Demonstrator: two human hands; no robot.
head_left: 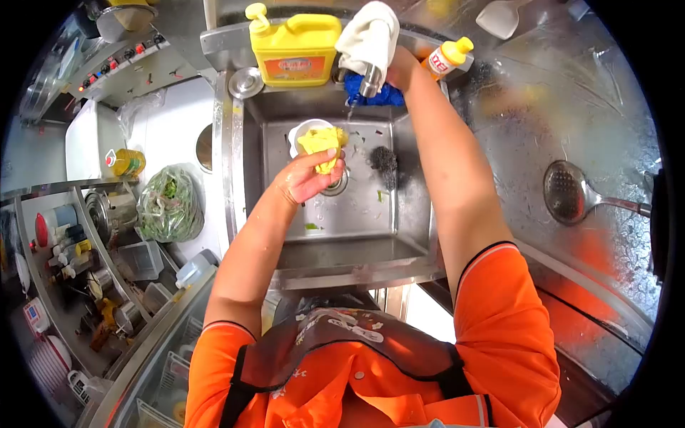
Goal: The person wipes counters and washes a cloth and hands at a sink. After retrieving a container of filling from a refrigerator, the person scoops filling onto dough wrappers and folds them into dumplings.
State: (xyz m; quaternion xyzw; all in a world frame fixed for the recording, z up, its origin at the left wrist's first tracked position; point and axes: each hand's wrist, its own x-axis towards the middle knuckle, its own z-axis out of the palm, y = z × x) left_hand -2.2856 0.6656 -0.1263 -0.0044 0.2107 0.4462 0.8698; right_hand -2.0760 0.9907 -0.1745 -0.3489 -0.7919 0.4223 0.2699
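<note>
Over the sink [414,214], my left hand [310,178] is closed on a wet yellow cloth [320,143]. A small white bowl [294,137] shows partly behind the cloth. My right hand [404,69] reaches to the back of the sink beside the metal faucet [371,82], its fingers hidden from view. A white cloth [367,36] is draped over the faucet, and a thin stream of water appears to fall below it. Blue material [385,96] lies behind the spout. A dark scouring pad [384,160] rests on the sink floor, right of the drain [335,184].
A yellow jug [300,50] and an orange-yellow bottle [446,58] stand along the back rim. On the right counter lies a skimmer [567,192]. Left of the sink are a bag of greens [171,203] and an oil bottle [127,162]. Green scraps dot the basin.
</note>
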